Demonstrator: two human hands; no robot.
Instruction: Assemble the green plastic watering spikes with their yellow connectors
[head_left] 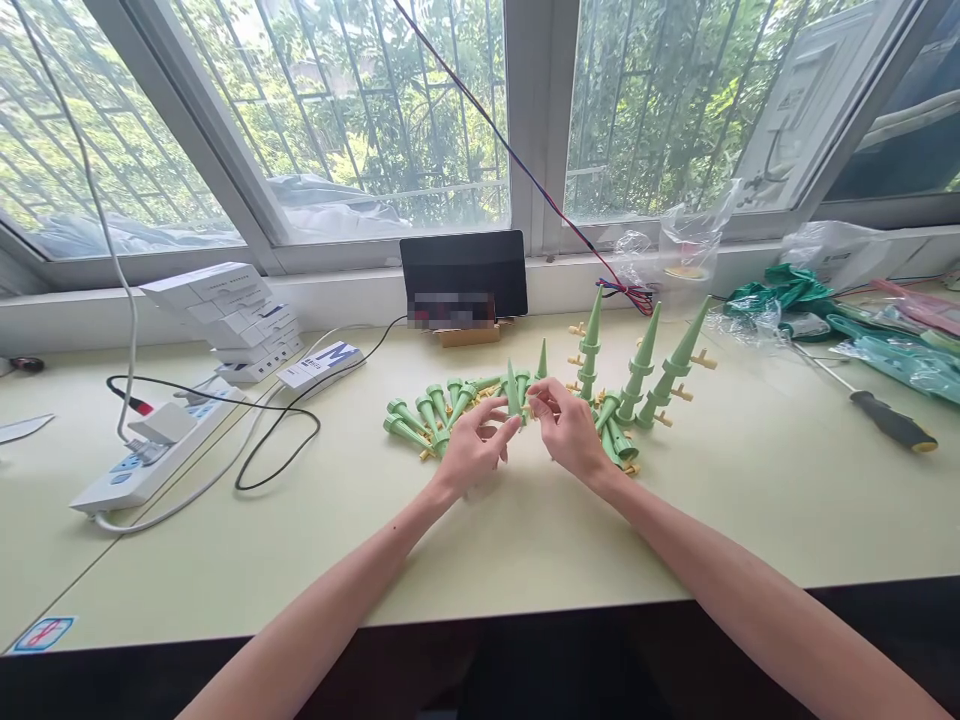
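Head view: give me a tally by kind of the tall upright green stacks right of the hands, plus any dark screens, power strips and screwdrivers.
Tall green stacks: 3
Dark screen: 1
Power strip: 1
Screwdriver: 1
Total: 6

Hands (474,440) at a green spike (512,388)

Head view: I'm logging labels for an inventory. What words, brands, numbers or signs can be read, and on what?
"M", large, on the flat box; its smaller print is unreadable.
Stacked boxes: print too small to read.
Table-edge sticker: red mark in a blue frame, unclear.
Screen: pixelated patch, nothing readable.
Outside unit: label too small.
Green spikes: no text visible.
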